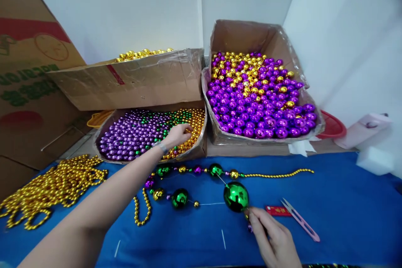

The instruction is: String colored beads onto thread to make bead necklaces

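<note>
My left hand (178, 136) reaches into a low cardboard box (201, 146) of loose small beads. Its fingers are curled together among the gold beads (197, 123); whatever they pinch is hidden. Low on the right, my right hand (272, 234) is closed on a bead string, with a small gold and a small purple bead at its fingertips. A large green bead (236, 197) hangs just above those fingers, with thread running from it. The rest of the bead string (179, 198) curves over the blue cloth (176, 243), carrying green, gold and purple beads of mixed sizes.
A bigger box (232, 138) holds purple and gold balls at the back right. Gold bead chains (56, 188) are heaped at left. Pink thread snips (301, 221) lie beside a red packet (278, 211). A red basket (333, 124) stands behind. A tall carton (28, 75) borders the left.
</note>
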The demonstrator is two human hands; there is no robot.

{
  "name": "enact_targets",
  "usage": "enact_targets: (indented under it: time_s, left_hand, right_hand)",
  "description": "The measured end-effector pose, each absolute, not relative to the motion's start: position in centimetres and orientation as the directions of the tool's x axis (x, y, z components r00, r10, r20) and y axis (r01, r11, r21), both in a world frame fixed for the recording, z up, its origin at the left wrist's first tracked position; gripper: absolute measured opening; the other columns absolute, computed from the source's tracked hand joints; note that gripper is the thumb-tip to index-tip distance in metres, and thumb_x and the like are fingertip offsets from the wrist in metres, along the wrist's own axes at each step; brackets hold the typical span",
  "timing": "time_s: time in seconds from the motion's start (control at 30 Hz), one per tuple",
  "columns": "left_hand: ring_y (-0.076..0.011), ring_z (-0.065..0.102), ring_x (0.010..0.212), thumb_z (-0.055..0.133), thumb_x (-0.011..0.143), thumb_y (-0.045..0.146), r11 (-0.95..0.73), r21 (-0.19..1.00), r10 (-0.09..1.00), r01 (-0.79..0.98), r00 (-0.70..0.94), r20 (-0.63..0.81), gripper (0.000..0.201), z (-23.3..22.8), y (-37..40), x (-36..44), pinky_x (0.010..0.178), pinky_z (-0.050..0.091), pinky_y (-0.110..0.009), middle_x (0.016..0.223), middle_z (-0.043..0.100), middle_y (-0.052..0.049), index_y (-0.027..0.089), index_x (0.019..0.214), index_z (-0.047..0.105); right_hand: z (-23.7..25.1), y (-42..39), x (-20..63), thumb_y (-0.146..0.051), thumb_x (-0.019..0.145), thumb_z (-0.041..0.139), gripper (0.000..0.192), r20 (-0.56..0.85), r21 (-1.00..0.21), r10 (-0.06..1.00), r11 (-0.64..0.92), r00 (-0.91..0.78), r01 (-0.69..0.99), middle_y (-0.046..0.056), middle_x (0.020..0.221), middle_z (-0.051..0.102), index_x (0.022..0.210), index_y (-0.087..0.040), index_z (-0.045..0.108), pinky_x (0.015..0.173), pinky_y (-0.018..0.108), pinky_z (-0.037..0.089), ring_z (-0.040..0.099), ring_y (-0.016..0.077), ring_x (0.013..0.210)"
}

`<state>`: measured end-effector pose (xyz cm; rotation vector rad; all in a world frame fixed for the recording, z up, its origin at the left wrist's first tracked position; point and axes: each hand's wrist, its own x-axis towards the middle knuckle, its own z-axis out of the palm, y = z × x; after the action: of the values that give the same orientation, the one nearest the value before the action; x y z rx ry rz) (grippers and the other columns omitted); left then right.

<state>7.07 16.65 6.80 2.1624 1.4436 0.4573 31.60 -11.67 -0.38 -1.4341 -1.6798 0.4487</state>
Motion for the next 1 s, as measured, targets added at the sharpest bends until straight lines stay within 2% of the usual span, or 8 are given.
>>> enact_targets:
  time_s: [0.1,0.13,0.17,0.23,0.33,0.7,0.9,1.0]
  left_hand:
    - [-0.015,0.063,0.08,0.043,0.091,0.038,-0.277,0.791,0.921,0.546,0.385,0.057,0.035,8.3,12.2,7.3,0.068,0.052,-0.027,0.099,0.064,-0.008,0.017,0.117,0.053]
    - [-0.0144,0.063,0.08,0.048,0.089,0.037,-0.177,0.923,0.922,0.341,0.387,0.034,0.034,8.6,10.5,7.4,0.068,0.052,-0.026,0.1,0.064,-0.008,0.017,0.116,0.053]
    - [-0.0133,0.062,0.078,0.053,0.087,0.035,-0.047,0.988,0.917,0.148,0.398,-0.016,0.032,8.6,9.0,7.6,0.066,0.052,-0.024,0.098,0.064,-0.008,0.017,0.113,0.055]
    - [-0.0112,0.061,0.074,0.061,0.082,0.029,0.212,0.967,0.893,-0.144,0.431,-0.132,0.027,8.4,6.3,8.1,0.064,0.051,-0.022,0.093,0.065,-0.007,0.017,0.106,0.058]
    - [-0.0097,0.06,0.07,0.063,0.082,0.023,0.392,0.875,0.856,-0.284,0.462,-0.233,0.02,7.6,3.9,8.8,0.06,0.05,-0.02,0.088,0.065,-0.006,0.016,0.1,0.059]
    - [-0.0103,0.057,0.07,0.066,0.08,0.022,0.385,0.894,0.841,-0.229,0.486,-0.237,0.019,6.9,2.2,10.1,0.056,0.048,-0.019,0.082,0.057,-0.003,0.014,0.096,0.062]
    - [-0.0083,0.053,0.065,0.07,0.076,0.025,0.216,0.975,0.873,-0.044,0.456,-0.173,0.021,7.6,1.6,10.4,0.057,0.047,-0.019,0.08,0.058,-0.002,0.013,0.092,0.063]
    - [-0.0083,0.052,0.065,0.071,0.074,0.026,0.149,0.988,0.851,0.048,0.503,-0.153,0.021,7.6,0.9,10.9,0.058,0.046,-0.019,0.079,0.059,-0.001,0.014,0.089,0.062]
  right_hand:
    - [0.1,-11.5,31.3,-0.026,0.094,0.042,0.02,0.364,-0.745,0.93,0.256,0.054,0.616,0.005,0.086,0.068,0.101,-0.021,0.061,0.062,0.019,0.051,0.066,0.0156,0.07]
    - [0.2,-11.3,31.2,-0.025,0.094,0.042,0.02,0.363,-0.747,0.93,0.253,0.059,0.614,0.005,0.085,0.068,0.101,-0.021,0.061,0.062,0.019,0.051,0.066,0.0157,0.069]
    - [0.3,-11.2,31.1,-0.025,0.094,0.042,0.02,0.365,-0.749,0.929,0.253,0.063,0.613,0.005,0.085,0.068,0.101,-0.021,0.061,0.062,0.02,0.051,0.065,0.016,0.07]
    - [0.5,-11.0,30.8,-0.024,0.094,0.043,0.02,0.377,-0.745,0.924,0.265,0.058,0.612,0.005,0.087,0.068,0.1,-0.022,0.061,0.066,0.022,0.051,0.065,0.0171,0.074]
    - [0.5,-10.8,30.5,-0.022,0.094,0.043,0.019,0.396,-0.733,0.918,0.293,0.034,0.614,0.006,0.087,0.067,0.1,-0.021,0.061,0.068,0.024,0.051,0.065,0.0179,0.077]
    - [0.4,-10.9,30.8,-0.017,0.093,0.043,0.021,0.429,-0.687,0.903,0.32,0.008,0.653,0.006,0.088,0.067,0.104,-0.019,0.06,0.067,0.025,0.05,0.064,0.0167,0.078]
    - [-0.7,-10.9,31.4,-0.013,0.09,0.047,0.022,0.558,-0.48,0.828,0.373,-0.052,0.794,0.008,0.082,0.066,0.109,-0.016,0.059,0.068,0.031,0.048,0.063,0.0198,0.073]
    - [-0.9,-10.9,30.8,-0.015,0.092,0.043,0.021,0.512,-0.528,0.858,0.356,-0.046,0.771,0.007,0.081,0.066,0.105,-0.018,0.058,0.068,0.03,0.048,0.063,0.0197,0.072]
